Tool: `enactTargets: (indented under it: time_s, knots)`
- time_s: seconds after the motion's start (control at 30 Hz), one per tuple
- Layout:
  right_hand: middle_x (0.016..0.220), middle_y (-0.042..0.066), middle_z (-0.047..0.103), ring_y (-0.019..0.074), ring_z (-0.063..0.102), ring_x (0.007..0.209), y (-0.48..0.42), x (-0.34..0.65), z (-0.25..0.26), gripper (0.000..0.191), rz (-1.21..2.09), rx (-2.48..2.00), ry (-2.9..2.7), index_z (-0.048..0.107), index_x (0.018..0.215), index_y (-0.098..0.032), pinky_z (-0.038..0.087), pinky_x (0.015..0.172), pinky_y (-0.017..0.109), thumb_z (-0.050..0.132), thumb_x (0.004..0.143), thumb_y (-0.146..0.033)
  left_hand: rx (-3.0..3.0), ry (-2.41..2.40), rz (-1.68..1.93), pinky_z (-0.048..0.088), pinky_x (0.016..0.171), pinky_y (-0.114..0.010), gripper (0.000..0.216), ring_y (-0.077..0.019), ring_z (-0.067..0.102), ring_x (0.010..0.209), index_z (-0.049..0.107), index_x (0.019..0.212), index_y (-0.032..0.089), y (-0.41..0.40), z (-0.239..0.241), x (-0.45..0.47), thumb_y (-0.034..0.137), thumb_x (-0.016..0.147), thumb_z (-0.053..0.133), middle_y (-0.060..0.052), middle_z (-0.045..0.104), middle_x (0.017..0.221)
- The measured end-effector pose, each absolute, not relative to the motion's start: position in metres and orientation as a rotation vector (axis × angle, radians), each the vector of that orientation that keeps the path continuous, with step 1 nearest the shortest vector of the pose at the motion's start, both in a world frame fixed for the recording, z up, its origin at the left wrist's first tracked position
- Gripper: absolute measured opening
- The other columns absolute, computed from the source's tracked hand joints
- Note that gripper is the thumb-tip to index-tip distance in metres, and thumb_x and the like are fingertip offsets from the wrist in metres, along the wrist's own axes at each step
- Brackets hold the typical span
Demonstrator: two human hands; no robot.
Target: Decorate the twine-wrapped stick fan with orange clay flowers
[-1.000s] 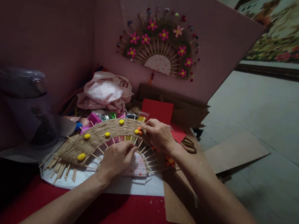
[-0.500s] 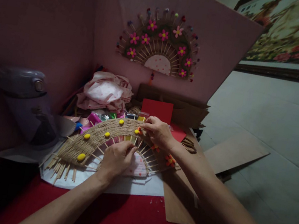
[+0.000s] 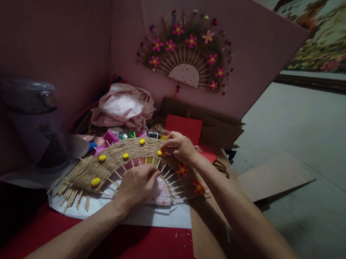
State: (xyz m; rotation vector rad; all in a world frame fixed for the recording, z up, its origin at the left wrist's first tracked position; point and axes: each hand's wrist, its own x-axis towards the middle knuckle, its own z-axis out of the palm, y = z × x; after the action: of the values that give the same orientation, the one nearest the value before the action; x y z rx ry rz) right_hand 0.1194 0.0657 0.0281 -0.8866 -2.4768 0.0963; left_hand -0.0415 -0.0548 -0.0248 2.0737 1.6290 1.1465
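A half-round fan of wooden sticks woven with tan twine [image 3: 111, 161] lies on white paper [image 3: 148, 214] over a red cloth. Yellow clay dots [image 3: 95, 182] sit along its band, and orange clay flowers [image 3: 198, 187] are on its right side. My left hand [image 3: 136, 184] rests curled on the sticks near the polka-dot centre, pressing the fan down. My right hand [image 3: 180, 147] pinches at a yellow dot with orange petals on the top of the band; what its fingertips hold is too small to make out.
A finished fan with pink flowers [image 3: 188, 50] hangs on the pink board behind. Pink cloth [image 3: 123, 108], coloured clay packets [image 3: 119, 136], a red card [image 3: 182, 126], scissors [image 3: 220, 166], brown cardboard [image 3: 208, 237] and a grey appliance [image 3: 33, 119] surround the work.
My right hand has drawn slightly left and up along the band, uncovering an orange flower below it. My left hand has stayed on the sticks.
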Motion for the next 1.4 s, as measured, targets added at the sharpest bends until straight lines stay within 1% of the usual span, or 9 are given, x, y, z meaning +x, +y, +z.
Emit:
enactTargets:
  time_s: [0.23,0.33,0.43,0.5,0.67,0.77,0.93,1.13,1.4]
  knots:
    - [0.077,0.000,0.054,0.0107,0.051,0.074,0.065,0.116,0.028,0.002,0.075,-0.886,-2.479,0.072,0.073,-0.020,0.037,0.065,0.021,0.071,0.074,-0.021,2.093,1.640,1.140,0.039,0.061,-0.025,0.018,-0.0153,0.061,0.067,0.066,0.077,0.019,-0.054,-0.026,-0.042,0.027,0.084,0.051,-0.003,0.069,0.074]
    - [0.079,0.001,0.055,0.0112,0.051,0.075,0.065,0.120,0.028,0.006,0.033,-0.875,-2.456,0.073,0.080,-0.021,0.038,0.065,0.021,0.068,0.077,-0.019,2.098,1.626,1.149,0.039,0.060,-0.025,0.019,-0.0151,0.061,0.066,0.066,0.078,0.019,-0.054,-0.027,-0.042,0.028,0.085,0.051,-0.003,0.069,0.074]
    - [0.084,0.002,0.056,0.0134,0.049,0.078,0.062,0.124,0.030,0.024,-0.146,-0.837,-2.495,0.073,0.091,-0.025,0.038,0.065,0.023,0.062,0.076,-0.009,2.105,1.629,1.154,0.039,0.060,-0.026,0.018,-0.0152,0.061,0.067,0.065,0.077,0.019,-0.054,-0.027,-0.042,0.028,0.084,0.051,-0.003,0.069,0.073]
    - [0.084,0.003,0.056,0.0150,0.047,0.078,0.059,0.126,0.030,0.033,-0.316,-0.794,-2.546,0.073,0.092,-0.028,0.036,0.066,0.025,0.060,0.073,-0.005,2.114,1.635,1.148,0.039,0.061,-0.026,0.018,-0.0154,0.061,0.067,0.065,0.076,0.019,-0.054,-0.026,-0.042,0.028,0.084,0.051,-0.003,0.068,0.072]
    - [0.083,0.004,0.055,0.0163,0.041,0.074,0.054,0.127,0.029,0.026,-0.540,-0.675,-2.643,0.073,0.088,-0.031,0.034,0.067,0.029,0.058,0.079,-0.011,2.117,1.642,1.140,0.038,0.060,-0.026,0.018,-0.0152,0.061,0.066,0.065,0.076,0.019,-0.055,-0.026,-0.042,0.028,0.084,0.052,-0.003,0.068,0.072]
    - [0.084,0.004,0.056,0.0163,0.042,0.076,0.054,0.129,0.028,0.026,-0.523,-0.680,-2.634,0.072,0.089,-0.031,0.035,0.068,0.028,0.057,0.081,-0.012,2.125,1.641,1.144,0.038,0.060,-0.026,0.018,-0.0149,0.061,0.066,0.065,0.075,0.020,-0.055,-0.026,-0.042,0.027,0.084,0.052,-0.003,0.068,0.071]
    - [0.090,0.006,0.058,0.0178,0.045,0.083,0.054,0.132,0.029,0.029,-0.478,-0.801,-2.582,0.071,0.095,-0.024,0.038,0.070,0.029,0.064,0.071,-0.009,2.124,1.644,1.148,0.038,0.060,-0.026,0.019,-0.0150,0.060,0.065,0.065,0.075,0.019,-0.055,-0.026,-0.042,0.028,0.085,0.051,-0.003,0.068,0.071]
    - [0.088,0.006,0.057,0.0174,0.044,0.082,0.051,0.131,0.023,0.017,-0.465,-0.824,-2.586,0.072,0.090,-0.024,0.037,0.069,0.029,0.061,0.079,-0.017,2.127,1.641,1.128,0.038,0.061,-0.026,0.018,-0.0157,0.061,0.068,0.065,0.075,0.019,-0.056,-0.025,-0.042,0.027,0.085,0.051,-0.003,0.068,0.072]
    - [0.090,0.005,0.058,0.0176,0.046,0.083,0.051,0.130,0.025,0.025,-0.421,-0.875,-2.571,0.072,0.091,-0.026,0.038,0.067,0.028,0.061,0.075,-0.010,2.121,1.647,1.136,0.039,0.061,-0.026,0.019,-0.0159,0.062,0.068,0.065,0.076,0.020,-0.055,-0.026,-0.042,0.029,0.085,0.051,-0.003,0.069,0.074]
